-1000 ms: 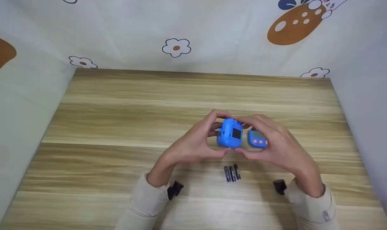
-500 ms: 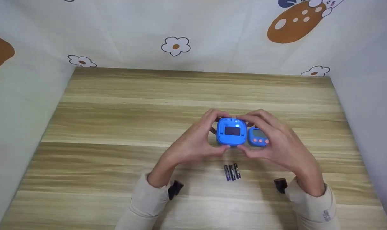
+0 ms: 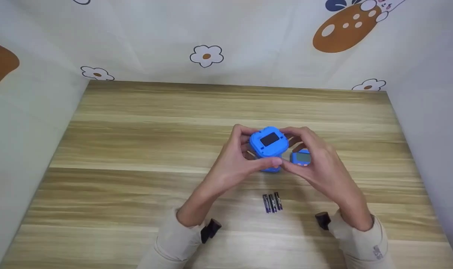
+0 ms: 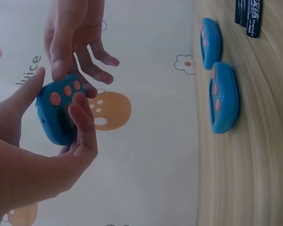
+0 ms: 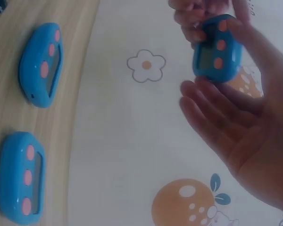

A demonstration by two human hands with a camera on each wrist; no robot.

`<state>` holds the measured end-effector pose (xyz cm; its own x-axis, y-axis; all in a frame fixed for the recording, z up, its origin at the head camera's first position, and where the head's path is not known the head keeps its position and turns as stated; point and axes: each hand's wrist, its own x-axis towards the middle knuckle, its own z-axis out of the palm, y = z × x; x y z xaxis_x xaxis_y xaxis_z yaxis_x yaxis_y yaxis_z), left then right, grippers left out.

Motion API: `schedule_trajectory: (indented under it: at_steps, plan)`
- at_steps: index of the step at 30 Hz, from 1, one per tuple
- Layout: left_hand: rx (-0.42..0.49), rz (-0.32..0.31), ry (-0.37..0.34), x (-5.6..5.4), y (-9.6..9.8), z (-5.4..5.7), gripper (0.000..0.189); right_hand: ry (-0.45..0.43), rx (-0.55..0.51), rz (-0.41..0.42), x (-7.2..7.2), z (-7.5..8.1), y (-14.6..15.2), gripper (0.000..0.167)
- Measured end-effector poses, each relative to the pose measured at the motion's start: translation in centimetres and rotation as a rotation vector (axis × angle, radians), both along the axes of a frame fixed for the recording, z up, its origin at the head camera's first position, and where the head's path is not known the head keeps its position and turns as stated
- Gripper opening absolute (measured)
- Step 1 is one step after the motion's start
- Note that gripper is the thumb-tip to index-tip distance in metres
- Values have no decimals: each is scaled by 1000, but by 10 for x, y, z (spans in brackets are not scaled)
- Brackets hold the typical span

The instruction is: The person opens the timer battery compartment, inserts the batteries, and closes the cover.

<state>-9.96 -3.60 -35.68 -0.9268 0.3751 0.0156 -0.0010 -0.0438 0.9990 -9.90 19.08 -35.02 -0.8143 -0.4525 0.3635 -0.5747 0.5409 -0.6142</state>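
A blue digital timer [image 3: 270, 141] with a dark rectangle on its back is held up off the table, tilted. In the left wrist view its front with pink buttons [image 4: 68, 90] shows. My left hand [image 3: 233, 160] grips it by the edges, thumb on the near side. My right hand [image 3: 319, 164] holds its other edge lightly between thumb and index finger, the other fingers spread in the right wrist view. Below it, partly hidden, lies a second blue timer [image 3: 272, 169]. A third timer [image 3: 301, 157] lies beside that one, partly covered by my right hand.
Three dark batteries [image 3: 272, 202] lie side by side on the wood-grain table [image 3: 136, 149], nearer to me than the timers. A white printed cloth [image 3: 155, 41] surrounds the table at the back and sides. Dark wrist cameras [image 3: 211, 228] stick out from both sleeves.
The held timer turns from edge-on to its back facing up, then tilts and rises slightly away from me. My left thumb shifts right across its near edge. The timer beneath now shows.
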Motion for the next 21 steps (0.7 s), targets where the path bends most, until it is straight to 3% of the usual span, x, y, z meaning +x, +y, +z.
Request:
schedule_trajectory:
  at_steps: [4, 6, 11, 16, 21]
  plan:
    - [257, -116, -145, 0, -3, 3, 65, -39, -36, 4, -2, 3, 3, 61]
    - [326, -151, -171, 0, -3, 3, 64, -88, -60, 39, 0, 7, 4, 66]
    - [301, -161, -140, 0, 1, 1, 68, -210, -144, 89, 8, 24, 0, 77]
    - [264, -143, -140, 0, 2, 0, 69, -188, -144, 79, 10, 35, -2, 69]
    - [246, -142, -168, 0, 3, 0, 70, -159, -123, 90, 10, 35, -1, 67]
